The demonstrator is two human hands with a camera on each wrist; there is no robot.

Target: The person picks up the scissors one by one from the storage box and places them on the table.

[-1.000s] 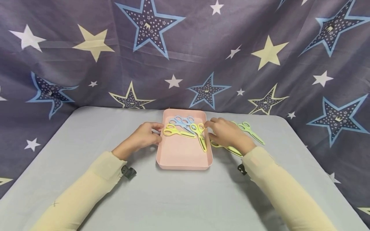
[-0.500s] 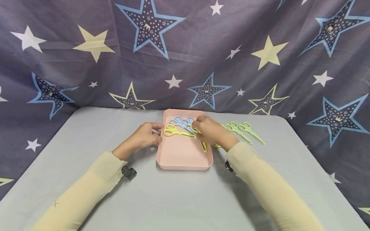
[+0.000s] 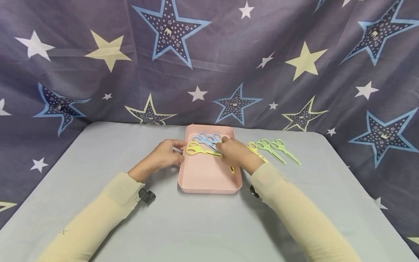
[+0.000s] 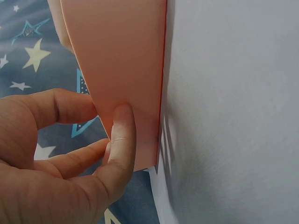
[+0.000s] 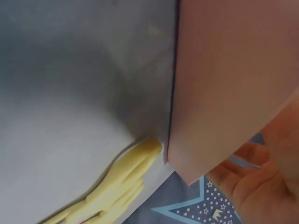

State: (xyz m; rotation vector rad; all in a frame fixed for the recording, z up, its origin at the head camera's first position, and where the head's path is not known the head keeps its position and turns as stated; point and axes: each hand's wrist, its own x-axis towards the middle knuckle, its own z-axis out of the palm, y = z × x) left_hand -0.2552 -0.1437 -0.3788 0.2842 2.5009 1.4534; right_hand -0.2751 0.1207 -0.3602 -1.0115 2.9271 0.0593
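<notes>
A pink tray (image 3: pixel 211 190) stands on the table in the head view. My left hand (image 3: pixel 165 153) pinches its left side wall. In the left wrist view, the thumb lies on the tray's outer wall (image 4: pixel 131 56) and other fingers meet the rim. Blue scissors (image 3: pixel 207 139) and yellow scissors (image 3: pixel 203 149) lie at the tray's far end. My right hand (image 3: pixel 234 151) reaches over the right wall with bent fingers. It covers a second yellow pair, whose blade tip (image 3: pixel 232 170) shows below it; its fingertips are hidden, so I cannot tell whether it holds them.
Right of the tray, yellow scissors (image 3: pixel 256 151) lie partly behind my right forearm. Two green pairs of scissors, the left green scissors (image 3: pixel 270 150) and the right green scissors (image 3: pixel 286 151), lie side by side. A star-patterned curtain (image 3: pixel 209 72) hangs behind the table.
My right hand has moved left from the tray's right wall to over the yellow scissors inside. The scissors outside are more exposed. My left hand stays at the left wall.
</notes>
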